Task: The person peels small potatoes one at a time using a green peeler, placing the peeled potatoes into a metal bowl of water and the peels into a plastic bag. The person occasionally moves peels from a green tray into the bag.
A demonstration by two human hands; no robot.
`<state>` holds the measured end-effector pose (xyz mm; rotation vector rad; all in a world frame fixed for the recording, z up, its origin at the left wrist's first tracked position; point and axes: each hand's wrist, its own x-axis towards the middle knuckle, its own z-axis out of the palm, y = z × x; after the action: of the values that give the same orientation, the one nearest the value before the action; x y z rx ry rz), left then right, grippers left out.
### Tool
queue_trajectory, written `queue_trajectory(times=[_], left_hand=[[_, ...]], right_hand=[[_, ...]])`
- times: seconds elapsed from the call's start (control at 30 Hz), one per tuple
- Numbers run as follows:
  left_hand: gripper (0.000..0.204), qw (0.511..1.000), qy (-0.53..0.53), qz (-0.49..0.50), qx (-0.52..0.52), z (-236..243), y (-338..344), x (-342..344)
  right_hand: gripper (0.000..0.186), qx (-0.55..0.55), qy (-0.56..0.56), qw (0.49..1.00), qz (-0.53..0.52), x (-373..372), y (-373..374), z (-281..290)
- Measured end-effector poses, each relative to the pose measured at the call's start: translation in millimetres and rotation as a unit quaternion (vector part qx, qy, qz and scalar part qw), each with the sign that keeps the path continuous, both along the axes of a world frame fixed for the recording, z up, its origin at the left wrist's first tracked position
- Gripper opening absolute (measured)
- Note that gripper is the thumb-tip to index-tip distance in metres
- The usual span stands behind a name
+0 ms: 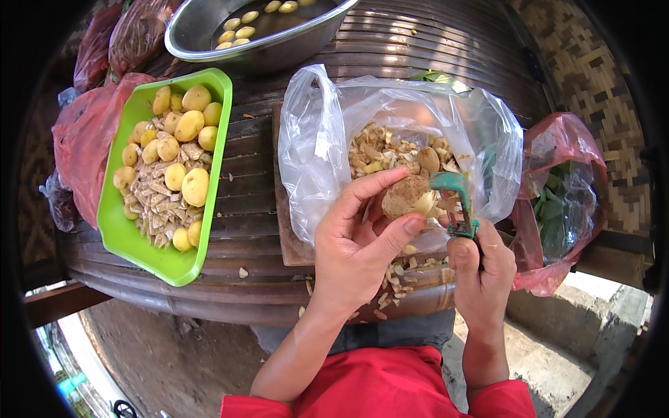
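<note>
I hold a half-peeled potato (408, 197) in my left hand (359, 240), fingers (369, 188) curled round it and thumb pressed on its near side, just above the open mouth of the clear plastic bag (313, 139) that catches the peelings. My right hand (481, 261) is closed on the handle of a green peeler (454, 202), whose blade end sits against the right side of the potato.

The main risk I see is to my own thumb: it lies close to the blade's path, and a slip on the wet, bare flesh could run the edge into it. The potato looks slick where the skin is off, so a loose grip might let it drop into the bag among the scraps (380, 150), where I would have to dig for it.

Peelings already lie on the near edge of the slatted worktop (244, 230), so more may miss the bag and fall over the rim. To the left, the green tray (129, 240) of peeled potatoes and skins sits well apart; the metal basin (209, 42) of water is far left. The red bag (557, 181) at the right lies near my elbow's sweep.
</note>
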<state>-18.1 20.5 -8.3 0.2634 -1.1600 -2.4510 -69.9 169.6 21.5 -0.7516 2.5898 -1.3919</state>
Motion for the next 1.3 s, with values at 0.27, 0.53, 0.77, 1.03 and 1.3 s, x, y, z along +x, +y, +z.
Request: queue_trajectory(times=[0.27, 0.53, 0.77, 1.03, 1.3], left_hand=[[0.048, 0.997, 0.033, -0.047, -0.045, -1, 0, 6], [0.049, 1.0, -0.01, -0.025, 0.009, -2, -1, 0], [0.049, 0.925, 0.038, 0.026, -0.377, 3, -19, 1], [0.043, 0.954, -0.036, -0.002, -0.299, 8, -21, 7], [0.045, 0.998, -0.037, -0.031, -0.029, 12, -18, 6]], right_hand=[[0.02, 0.047, -0.015, 0.997, -0.057, -24, -8, -5], [0.037, -0.038, -0.036, 0.999, 0.013, -3, 4, -2], [0.03, -0.174, -0.217, 0.961, -0.003, -17, -13, 12], [0.017, -0.126, -0.05, 0.991, 0.006, -18, -20, 12], [0.033, -0.068, -0.055, 0.996, 0.03, -14, -10, 8]])
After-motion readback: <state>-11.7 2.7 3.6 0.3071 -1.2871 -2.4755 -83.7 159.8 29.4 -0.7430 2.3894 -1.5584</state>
